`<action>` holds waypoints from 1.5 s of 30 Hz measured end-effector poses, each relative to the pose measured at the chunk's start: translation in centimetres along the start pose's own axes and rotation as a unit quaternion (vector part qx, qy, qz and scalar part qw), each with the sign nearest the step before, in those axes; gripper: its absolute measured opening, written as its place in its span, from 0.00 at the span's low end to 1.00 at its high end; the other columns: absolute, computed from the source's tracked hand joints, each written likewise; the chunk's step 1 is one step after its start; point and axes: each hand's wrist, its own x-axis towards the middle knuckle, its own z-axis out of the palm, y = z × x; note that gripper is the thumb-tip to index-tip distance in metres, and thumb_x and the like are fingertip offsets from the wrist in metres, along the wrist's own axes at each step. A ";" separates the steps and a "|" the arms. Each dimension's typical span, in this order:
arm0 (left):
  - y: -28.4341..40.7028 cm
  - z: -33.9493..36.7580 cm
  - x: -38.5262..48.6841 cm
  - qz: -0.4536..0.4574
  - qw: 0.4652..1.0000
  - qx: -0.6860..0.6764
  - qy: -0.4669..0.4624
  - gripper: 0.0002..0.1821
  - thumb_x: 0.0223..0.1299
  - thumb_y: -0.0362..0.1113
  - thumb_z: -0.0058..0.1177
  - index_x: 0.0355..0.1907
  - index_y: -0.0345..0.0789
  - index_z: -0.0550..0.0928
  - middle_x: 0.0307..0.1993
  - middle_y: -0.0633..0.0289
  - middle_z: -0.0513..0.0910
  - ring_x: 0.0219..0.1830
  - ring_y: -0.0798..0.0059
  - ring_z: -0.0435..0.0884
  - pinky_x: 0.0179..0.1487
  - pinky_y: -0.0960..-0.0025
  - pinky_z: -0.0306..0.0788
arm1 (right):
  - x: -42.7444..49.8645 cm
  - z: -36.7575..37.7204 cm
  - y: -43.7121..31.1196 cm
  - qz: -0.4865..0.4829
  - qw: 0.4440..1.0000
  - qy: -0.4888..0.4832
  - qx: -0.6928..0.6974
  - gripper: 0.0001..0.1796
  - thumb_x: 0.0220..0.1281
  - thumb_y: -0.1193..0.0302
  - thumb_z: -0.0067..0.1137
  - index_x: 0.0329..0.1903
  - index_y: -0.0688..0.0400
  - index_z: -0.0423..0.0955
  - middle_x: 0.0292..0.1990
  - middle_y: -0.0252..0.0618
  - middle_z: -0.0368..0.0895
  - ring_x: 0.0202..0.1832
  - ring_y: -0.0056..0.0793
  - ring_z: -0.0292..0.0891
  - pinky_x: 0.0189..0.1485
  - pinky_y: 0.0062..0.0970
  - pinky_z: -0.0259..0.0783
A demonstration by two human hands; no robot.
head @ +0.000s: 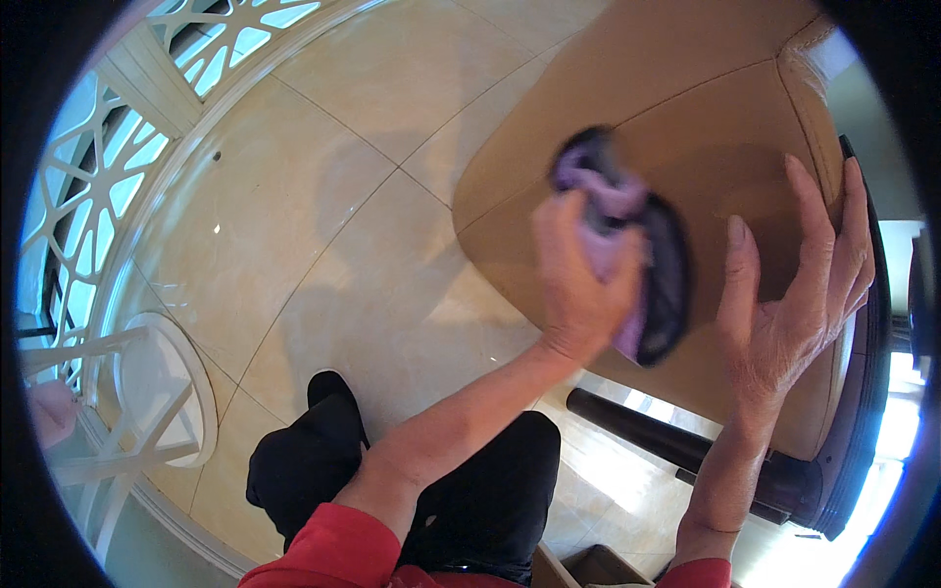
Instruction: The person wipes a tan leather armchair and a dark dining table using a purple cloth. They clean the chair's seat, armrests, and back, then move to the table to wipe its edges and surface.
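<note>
My left hand grips a bunched purple cloth with dark edging, blurred, over the tan leather-like upholstery of a chair. Part of the cloth hangs out below the fingers. At the right, my right hand is spread with its thumb and fingers apart and no loose object in it. Its outer fingers lie along the chair's edge, close to the dark frame. Stitched seams cross the upholstery above both hands.
Beneath the upholstery runs a dark chair leg or rail. Glossy beige floor tiles spread out to the left. A white openwork panel borders them, with a white round-based stand nearby. An open box-like container shows at the bottom edge.
</note>
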 end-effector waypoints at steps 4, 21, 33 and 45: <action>1.9 1.9 0.2 0.181 0.984 0.005 0.004 0.41 0.53 0.40 0.71 0.67 0.28 0.69 0.62 0.35 0.69 0.63 0.37 0.69 0.66 0.46 0.65 | 0.2 0.0 0.2 -0.012 1.000 0.017 0.015 0.28 0.61 0.63 0.68 0.65 0.40 0.78 0.75 0.42 0.66 0.72 0.42 0.64 0.73 0.44 0.57; -31.9 -8.4 -2.8 -0.317 0.909 -0.235 0.131 0.08 0.72 0.34 0.50 0.46 0.32 0.77 0.32 0.64 0.79 0.34 0.74 0.78 0.40 0.70 0.74 | 0.4 1.9 1.7 -0.069 0.995 0.077 0.015 0.26 0.56 0.64 0.72 0.60 0.39 0.81 0.68 0.41 0.75 0.68 0.36 0.70 0.69 0.40 0.61; -9.8 -0.6 -4.9 -0.263 0.958 -0.019 0.111 0.28 0.71 0.44 0.59 0.62 0.25 0.70 0.52 0.50 0.79 0.51 0.63 0.78 0.59 0.61 0.71 | -1.0 0.3 -0.1 -0.031 0.997 0.055 0.046 0.21 0.56 0.70 0.69 0.55 0.48 0.84 0.72 0.45 0.71 0.73 0.43 0.64 0.74 0.43 0.55; -5.1 1.7 -4.4 0.088 0.993 0.050 0.064 0.37 0.59 0.38 0.68 0.67 0.28 0.66 0.60 0.40 0.69 0.60 0.42 0.69 0.66 0.50 0.62 | -12.5 1.0 0.1 -0.055 0.991 -0.071 0.095 0.18 0.60 0.73 0.64 0.53 0.47 0.84 0.70 0.43 0.73 0.76 0.43 0.59 0.81 0.48 0.40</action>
